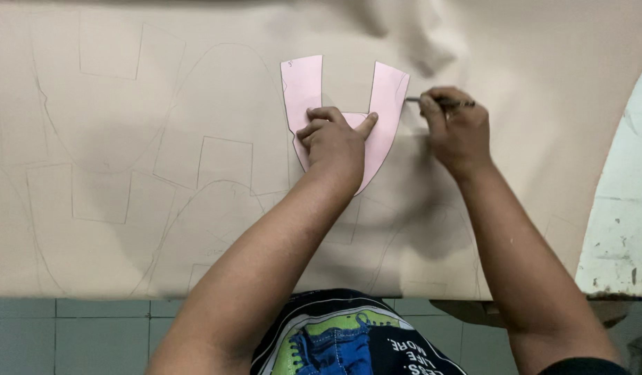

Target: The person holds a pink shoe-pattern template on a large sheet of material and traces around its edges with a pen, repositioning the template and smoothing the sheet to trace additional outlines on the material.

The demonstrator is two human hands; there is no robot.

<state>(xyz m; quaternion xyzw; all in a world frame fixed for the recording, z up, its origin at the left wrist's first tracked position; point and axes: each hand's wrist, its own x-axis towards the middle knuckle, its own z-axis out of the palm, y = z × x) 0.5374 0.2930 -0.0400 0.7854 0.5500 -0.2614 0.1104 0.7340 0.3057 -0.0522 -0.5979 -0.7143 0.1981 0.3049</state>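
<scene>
The left hand (332,139) presses flat, fingers spread, on a pink U-shaped card template (385,104) lying on a large beige sheet of material (196,83) marked with traced outlines. The right hand (456,128) grips a thin dark pen (421,100), its tip touching the template's right edge. The sheet covers the counter (619,229).

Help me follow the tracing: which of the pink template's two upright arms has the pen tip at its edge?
The arm on the picture's right. The right hand holds the pen against its outer edge; the other arm stands away from the pen, beyond the left hand.
</scene>
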